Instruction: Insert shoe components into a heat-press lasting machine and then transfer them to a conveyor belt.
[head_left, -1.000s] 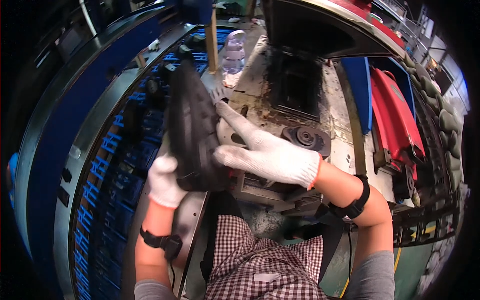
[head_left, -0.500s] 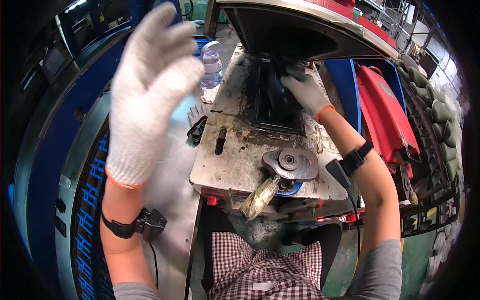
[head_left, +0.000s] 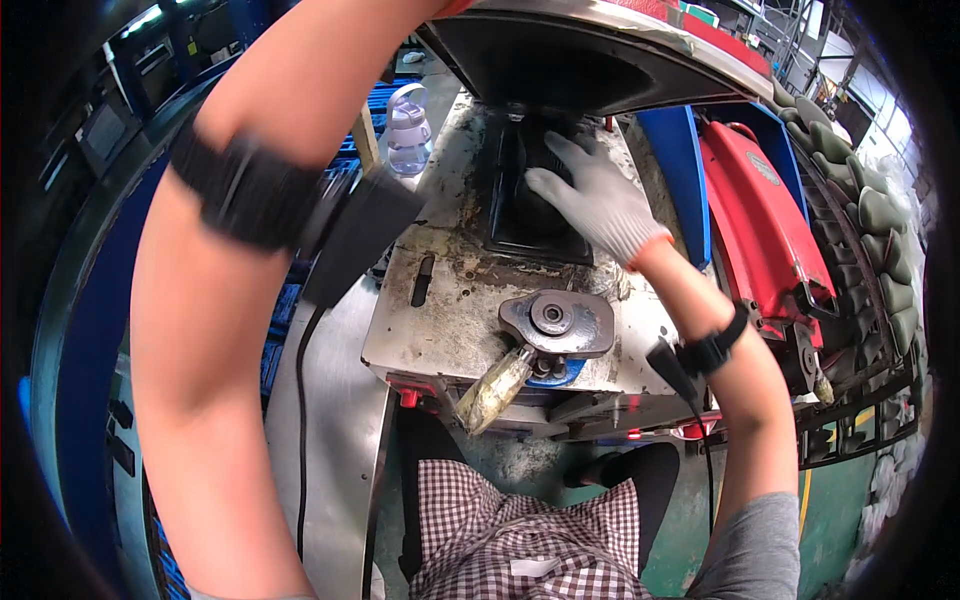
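Note:
My right hand (head_left: 600,200), in a white knit glove with an orange cuff, is over a black rectangular mould (head_left: 535,245) on the worn machine bed (head_left: 420,335). Its thumb and fingers are apart, and I see nothing held in them; its fingertips lie close to the dark surface. Above the mould, a dark-faced lid (head_left: 590,65) hangs tilted up. My left forearm reaches up past the top edge near that lid's left side. Only a bit of the left glove's orange cuff shows, so the left hand itself is hidden.
Near the bed's front edge stands a metal lever plate (head_left: 555,325) with a wrapped handle (head_left: 495,390). A clear bottle (head_left: 408,140) is behind left, beside a steel table (head_left: 345,420). To the right are a blue panel (head_left: 680,180), a red machine (head_left: 755,210) and racked grey-green pieces (head_left: 885,205).
My left hand has gone up and out of the top edge, its forearm now crossing the upper left. My right hand has drawn slightly nearer, with its fingers more spread over the mould.

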